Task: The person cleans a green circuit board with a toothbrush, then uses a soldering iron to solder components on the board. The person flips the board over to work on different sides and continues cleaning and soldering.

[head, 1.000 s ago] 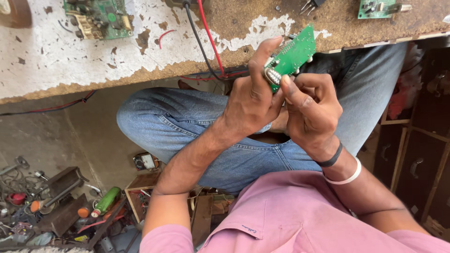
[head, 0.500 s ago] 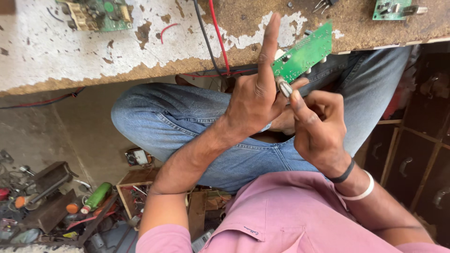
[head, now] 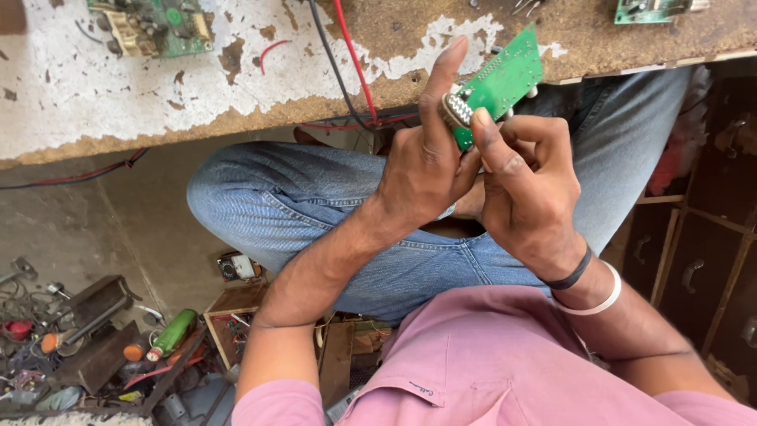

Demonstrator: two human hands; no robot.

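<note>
Both my hands hold a small green circuit board [head: 505, 79] up in front of me, over my lap. My left hand [head: 426, 162] grips its near end, index finger stretched up along the board's edge. My right hand [head: 524, 185] closes on the same end from the right, with the thumb pressed onto a metal connector [head: 456, 110] at the board's lower corner. The far end of the board sticks up towards the worn workbench [head: 158, 102].
Another green circuit board [head: 154, 28] lies at the bench's far left, a third [head: 650, 9] at its far right. Red and black wires [head: 347, 55] run over the bench edge. Tools and scrap clutter the floor [head: 87, 339] at the left. Wooden drawers [head: 694, 260] stand at the right.
The board has risen slightly and tilted more upright. My left index finger has straightened up along it, and my right thumb has shifted onto the connector.
</note>
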